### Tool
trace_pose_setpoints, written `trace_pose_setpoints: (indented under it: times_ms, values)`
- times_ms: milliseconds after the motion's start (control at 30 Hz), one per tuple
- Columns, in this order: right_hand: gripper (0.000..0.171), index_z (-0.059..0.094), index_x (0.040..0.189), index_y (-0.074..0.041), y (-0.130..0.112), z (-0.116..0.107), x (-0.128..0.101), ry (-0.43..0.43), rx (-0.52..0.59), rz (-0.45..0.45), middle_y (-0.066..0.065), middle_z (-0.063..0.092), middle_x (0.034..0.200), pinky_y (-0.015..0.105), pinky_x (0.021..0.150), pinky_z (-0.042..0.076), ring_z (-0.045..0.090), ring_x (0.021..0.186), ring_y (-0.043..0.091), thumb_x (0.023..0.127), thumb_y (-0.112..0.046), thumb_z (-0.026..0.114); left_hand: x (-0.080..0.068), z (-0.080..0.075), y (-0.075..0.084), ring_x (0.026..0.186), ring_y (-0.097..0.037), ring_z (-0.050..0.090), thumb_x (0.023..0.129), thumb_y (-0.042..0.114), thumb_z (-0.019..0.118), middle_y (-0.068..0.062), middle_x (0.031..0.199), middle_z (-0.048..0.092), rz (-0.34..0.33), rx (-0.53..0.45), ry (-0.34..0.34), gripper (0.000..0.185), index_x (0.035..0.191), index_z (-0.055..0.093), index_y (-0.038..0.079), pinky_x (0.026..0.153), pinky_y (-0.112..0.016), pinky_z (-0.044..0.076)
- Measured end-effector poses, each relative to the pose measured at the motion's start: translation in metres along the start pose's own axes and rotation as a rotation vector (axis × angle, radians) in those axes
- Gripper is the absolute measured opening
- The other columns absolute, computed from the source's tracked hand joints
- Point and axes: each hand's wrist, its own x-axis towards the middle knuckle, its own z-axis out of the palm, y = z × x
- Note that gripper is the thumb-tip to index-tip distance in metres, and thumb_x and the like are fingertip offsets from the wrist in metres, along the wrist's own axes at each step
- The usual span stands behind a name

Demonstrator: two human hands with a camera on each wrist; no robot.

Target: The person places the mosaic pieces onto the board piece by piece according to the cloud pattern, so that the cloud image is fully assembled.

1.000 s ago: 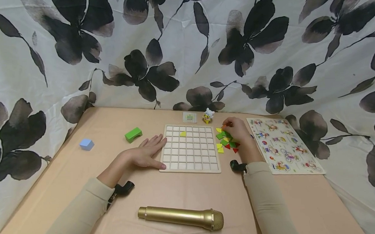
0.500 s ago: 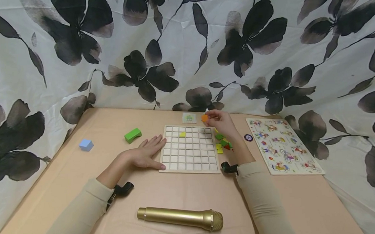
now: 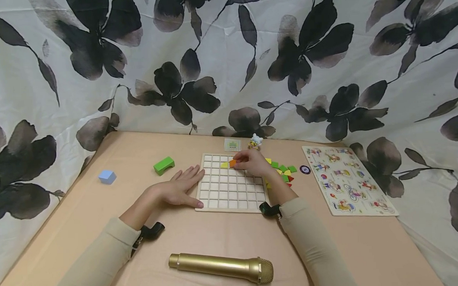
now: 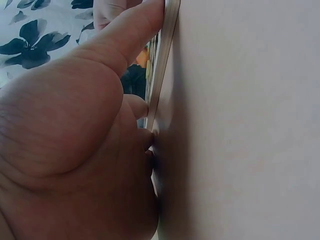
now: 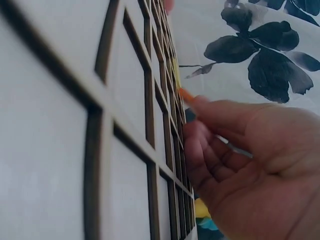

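My right hand [image 3: 252, 162] pinches a small orange tile [image 3: 232, 163] between thumb and fingertips, low over the upper rows of a white grid board [image 3: 230, 188]. Right beside it a yellow tile [image 3: 224, 164] sits in the board. In the right wrist view the orange tile [image 5: 186, 95] pokes out past the thumb, close to the grid. My left hand [image 3: 177, 187] lies flat with fingers spread, its thumb and fingertips on the board's left edge. The left wrist view has that thumb [image 4: 120, 37] resting along the wooden board's edge [image 4: 165, 55].
Loose green, yellow and red tiles [image 3: 284, 170] lie right of the board. Behind it are a small picture card [image 3: 232, 145] and a toy figure [image 3: 256, 141]. Around stand a green block [image 3: 163, 165], blue cube [image 3: 107, 177], gold microphone [image 3: 222, 267], dark round disc [image 3: 305, 169] and picture board [image 3: 347, 179].
My right hand has picked an orange tile out of the loose pile and carried it left, past the toy figure, onto the board beside the yellow tile. The left hand stays put.
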Motion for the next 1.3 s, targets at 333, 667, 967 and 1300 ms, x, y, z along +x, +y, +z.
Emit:
trace_pose_setpoints:
  times_ms: [333,667,967,1300]
  values:
    - [0.035,0.073,0.124,0.001,-0.007,0.003,-0.001,-0.045,-0.149,-0.014,0.012,0.073,0.109,0.031,0.08,0.054,0.064,0.092,0.021,0.092,-0.01,0.079,-0.001,0.001,-0.001,0.162,-0.039,-0.01,0.09,0.062,0.072,-0.016,0.175,-0.011,0.0,-0.002,-0.001,0.116,0.168,0.005,0.01,0.129,-0.061,-0.006]
    - [0.041,0.067,0.137,-0.003,-0.015,-0.034,-0.022,0.105,-0.078,-0.053,0.021,0.067,0.129,0.038,0.083,0.053,0.061,0.105,0.03,0.099,-0.017,0.073,0.0,0.0,0.001,0.162,-0.039,-0.01,0.09,0.061,0.072,-0.016,0.175,-0.011,0.0,-0.001,-0.008,0.115,0.168,0.004,0.01,0.129,-0.061,-0.006]
    - [0.039,0.065,0.14,-0.01,0.002,-0.085,-0.048,0.249,-0.128,0.024,0.015,0.065,0.132,0.042,0.09,0.052,0.06,0.113,0.031,0.103,-0.022,0.068,0.0,0.0,0.0,0.162,-0.04,-0.01,0.091,0.061,0.072,-0.017,0.175,-0.011,0.004,0.001,-0.002,0.115,0.168,0.005,0.009,0.128,-0.062,-0.005]
    - [0.034,0.069,0.134,-0.002,0.048,-0.086,-0.041,0.109,-0.217,0.118,0.019,0.068,0.122,0.03,0.073,0.049,0.056,0.097,0.03,0.101,-0.012,0.067,0.0,0.0,-0.001,0.162,-0.039,-0.01,0.09,0.062,0.072,-0.015,0.175,-0.012,-0.002,0.003,0.001,0.115,0.168,0.004,0.01,0.129,-0.061,-0.006]
